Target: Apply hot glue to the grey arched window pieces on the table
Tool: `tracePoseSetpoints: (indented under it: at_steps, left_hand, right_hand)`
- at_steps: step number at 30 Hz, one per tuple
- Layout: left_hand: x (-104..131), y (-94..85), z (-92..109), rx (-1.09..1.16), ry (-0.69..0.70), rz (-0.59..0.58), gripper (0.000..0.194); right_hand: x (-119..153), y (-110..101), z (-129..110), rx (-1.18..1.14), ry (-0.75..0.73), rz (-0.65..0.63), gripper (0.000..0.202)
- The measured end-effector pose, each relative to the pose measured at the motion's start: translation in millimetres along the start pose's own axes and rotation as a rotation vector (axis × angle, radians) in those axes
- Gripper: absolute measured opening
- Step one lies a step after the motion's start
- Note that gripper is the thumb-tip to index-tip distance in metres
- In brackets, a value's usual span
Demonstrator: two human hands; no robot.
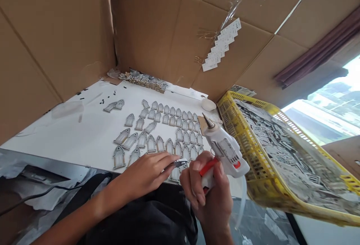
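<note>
My right hand [206, 192] is wrapped round the handle of a white hot glue gun [223, 145] with a red trigger. Its metal nozzle points up and to the left, and a clear glue stick hangs from its rear end. My left hand [150, 170] pinches a small flat dark-edged piece [180, 162] between thumb and fingers, just left of the gun hand; its exact kind is partly hidden. Beyond both hands, many small grey arched window-shaped pieces [151, 144] lie in rows on the white table [81, 136].
A yellow plastic basket [254, 155] full of grey cut pieces stands at the right. Stacked pieces [147, 82] line the back edge beside a small white bowl [208, 104]. Cardboard walls [157, 24] enclose the table, with white tags [222, 46] hanging on one. Small black bits [108, 97] lie at left.
</note>
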State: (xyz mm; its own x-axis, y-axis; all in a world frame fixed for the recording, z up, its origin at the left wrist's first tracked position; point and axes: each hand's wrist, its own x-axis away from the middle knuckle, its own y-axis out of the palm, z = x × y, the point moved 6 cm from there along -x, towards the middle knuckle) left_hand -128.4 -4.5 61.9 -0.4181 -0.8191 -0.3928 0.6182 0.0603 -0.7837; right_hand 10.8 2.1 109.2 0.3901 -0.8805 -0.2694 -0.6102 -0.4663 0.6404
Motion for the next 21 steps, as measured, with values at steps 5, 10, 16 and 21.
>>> tracePoseSetpoints:
  at_steps: [5, 10, 16, 21]
  left_hand:
    - [-1.3, -6.3, -3.5, 0.095, -0.06, 0.005, 0.035]
    - [1.0, -3.6, -3.3, 0.109, -0.063, 0.0, 0.034]
    - [2.4, 1.4, -3.2, 0.134, -0.079, -0.007, 0.037]
    - [-0.3, 4.8, 0.2, 0.111, -0.08, 0.01, 0.037]
  right_hand:
    - [-0.6, -4.1, -6.2, -0.013, -0.01, 0.027, 0.037]
    - [-4.4, -6.4, -8.2, -0.026, -0.044, 0.024, 0.037]
    - [-7.3, -9.1, -12.4, 0.044, -0.065, 0.069, 0.039]
    - [-1.4, -12.5, -3.4, 0.148, -0.04, 0.126, 0.041]
